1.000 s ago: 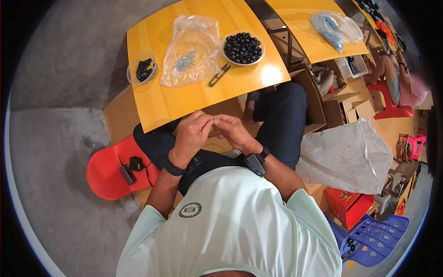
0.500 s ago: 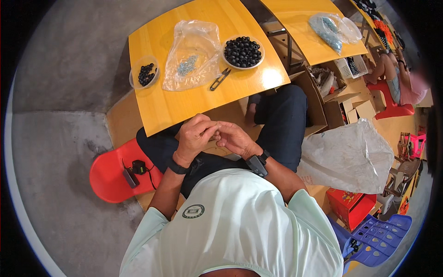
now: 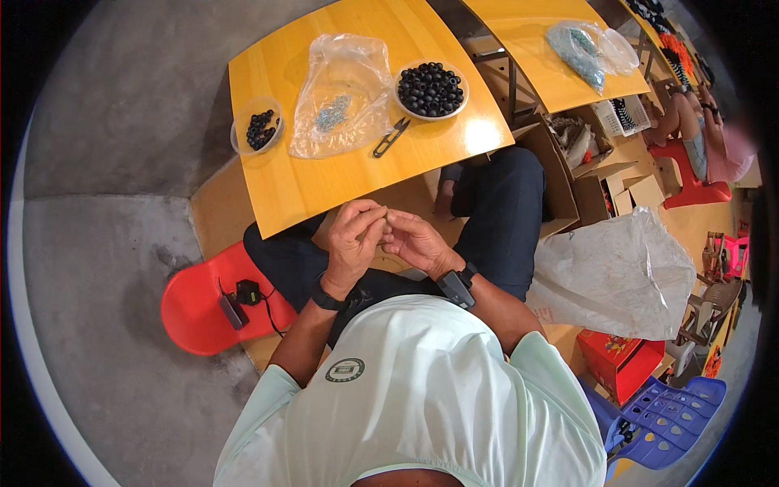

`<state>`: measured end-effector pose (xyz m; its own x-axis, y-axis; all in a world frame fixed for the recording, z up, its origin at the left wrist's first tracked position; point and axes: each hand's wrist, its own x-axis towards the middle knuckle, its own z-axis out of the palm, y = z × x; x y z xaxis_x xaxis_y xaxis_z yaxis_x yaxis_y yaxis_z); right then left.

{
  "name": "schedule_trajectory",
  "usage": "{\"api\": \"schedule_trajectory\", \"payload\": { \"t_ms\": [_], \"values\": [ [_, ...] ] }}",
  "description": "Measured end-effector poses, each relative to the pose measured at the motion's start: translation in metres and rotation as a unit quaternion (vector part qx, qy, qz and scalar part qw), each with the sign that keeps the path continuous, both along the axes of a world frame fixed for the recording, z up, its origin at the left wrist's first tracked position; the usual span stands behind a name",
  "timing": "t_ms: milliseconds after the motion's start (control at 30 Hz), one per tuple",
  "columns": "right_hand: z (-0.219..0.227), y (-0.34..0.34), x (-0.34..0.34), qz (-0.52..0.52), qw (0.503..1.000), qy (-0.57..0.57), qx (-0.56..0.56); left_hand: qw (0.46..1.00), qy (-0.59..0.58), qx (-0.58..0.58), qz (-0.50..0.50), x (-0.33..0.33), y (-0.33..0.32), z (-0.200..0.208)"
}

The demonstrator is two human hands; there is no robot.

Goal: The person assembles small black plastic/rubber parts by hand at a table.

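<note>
Above my lap, just off the near edge of the yellow table (image 3: 349,174), my left hand (image 3: 353,239) and my right hand (image 3: 415,242) meet at the fingertips. Both are closed in a pinch; whatever sits between the fingers is too small to make out. On the table lie a clear plastic bag (image 3: 357,69) with small pale-blue beads (image 3: 333,114) on it, and black-handled thread snips (image 3: 391,138). A bowl heaped with large black beads (image 3: 430,89) stands to the right. At the left edge is a clear tub holding fewer black beads (image 3: 260,130).
A red stool (image 3: 195,312) with small black devices (image 3: 235,307) is at my left. Cardboard boxes (image 3: 560,178), a white sack (image 3: 617,276) and a blue chair (image 3: 669,422) stand to the right. Another person (image 3: 714,146) sits farther off, beyond a second yellow table (image 3: 527,49).
My hands stay together and the fingers have shifted slightly, the left fingers straightening a little. The whole view has moved a touch; nothing on the table has changed.
</note>
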<state>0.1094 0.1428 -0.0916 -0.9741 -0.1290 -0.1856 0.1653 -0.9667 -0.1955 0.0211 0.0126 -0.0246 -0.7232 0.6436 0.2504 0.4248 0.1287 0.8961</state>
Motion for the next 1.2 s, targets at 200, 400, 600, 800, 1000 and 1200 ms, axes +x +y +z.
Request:
{"api": "schedule_trajectory", "payload": {
  "t_ms": [200, 400, 600, 800, 1000, 1200],
  "values": [
    [0.001, -0.001, 0.0, 0.005, 1.0, -0.001, 0.008, 0.992, 0.125, -0.001, 0.003, -0.006, -0.001, 0.0],
    [0.001, -0.002, 0.001, -0.007, 1.0, -0.01, 0.0, 0.998, 0.045, 0.002, 0.032, 0.003, 0.0, -0.001],
    [0.005, 0.0, 0.001, -0.008, 1.0, -0.009, -0.008, 0.998, -0.049, -0.021, 0.02, 0.003, 0.001, 0.008],
    [-0.002, 0.0, 0.002, -0.008, 0.999, 0.026, -0.041, 0.999, -0.023, -0.002, -0.022, -0.001, 0.001, 0.002],
    [0.0, 0.001, 0.001, -0.007, 0.999, 0.024, -0.022, 1.0, -0.02, -0.015, -0.017, -0.003, 0.002, 0.003],
    [0.023, 0.005, -0.001, -0.023, 0.986, -0.036, 0.159, 0.987, 0.147, -0.05, -0.04, -0.015, 0.001, 0.006]
  ]
}}
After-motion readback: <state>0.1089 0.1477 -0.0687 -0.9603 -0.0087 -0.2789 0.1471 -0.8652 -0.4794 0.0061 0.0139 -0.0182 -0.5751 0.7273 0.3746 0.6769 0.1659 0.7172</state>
